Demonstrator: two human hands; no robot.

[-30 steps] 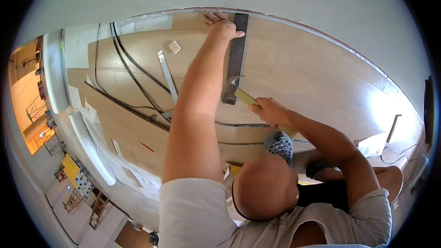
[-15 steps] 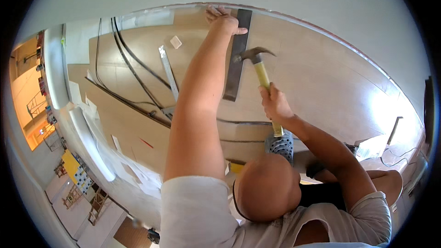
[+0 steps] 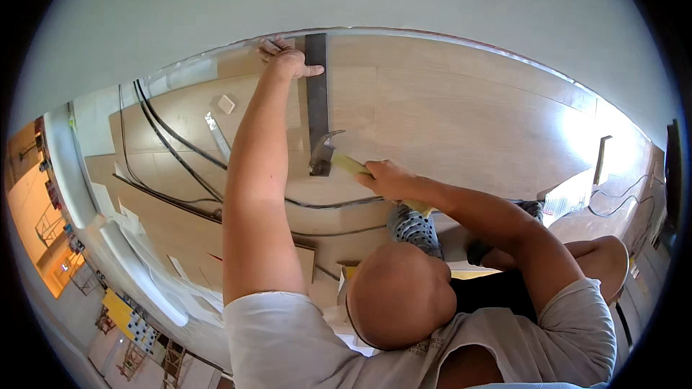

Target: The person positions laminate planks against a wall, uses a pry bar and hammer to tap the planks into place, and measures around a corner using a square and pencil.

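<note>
My left hand lies at the wall's foot on the wood-look floor planks, fingers stretched out and thumb reaching onto a dark flat bar. That bar lies flat, running from the wall edge toward me. My right hand is closed round the yellow handle of a claw hammer. The hammer's head is at the near end of the bar, claw pointing up; whether it touches the bar I cannot tell. A bare knee and my forearms cover part of the floor.
Black cables cross the floor on the left. A silvery strip and a small white square piece lie near my left forearm. Torn white sheeting lies farther left. A grey perforated shoe is below the hammer.
The hammer has swung down and left, from above the bar's right side to its near end. The view has shifted; my left hand stays beside the bar.
</note>
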